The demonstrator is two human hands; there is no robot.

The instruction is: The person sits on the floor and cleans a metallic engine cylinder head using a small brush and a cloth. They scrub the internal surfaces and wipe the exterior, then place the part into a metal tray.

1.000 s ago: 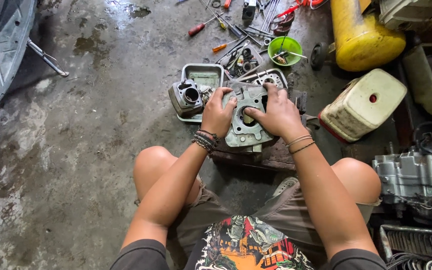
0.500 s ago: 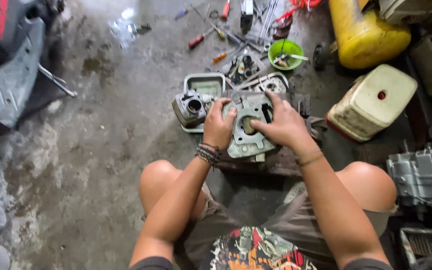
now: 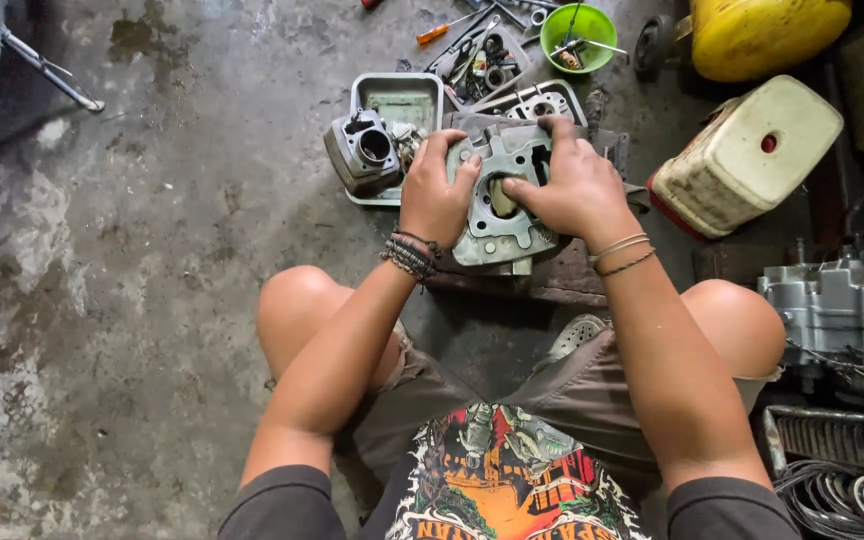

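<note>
1. I see my left hand [image 3: 435, 198] with its grip closed on the left edge of the grey cast-metal engine cylinder block with a round bore [image 3: 500, 200].
2. My right hand [image 3: 574, 185] lies over the block's right side, fingers curled at the top edge, thumb pressed at the bore.
3. The block rests on a dark wooden block [image 3: 552, 280] on the concrete floor [image 3: 182, 250], between my knees.
4. Just left sits a grey metal cylinder head [image 3: 362, 152] in a shallow metal tray [image 3: 397, 95] (a green plastic bowl [image 3: 578, 35] stands farther back).
</note>
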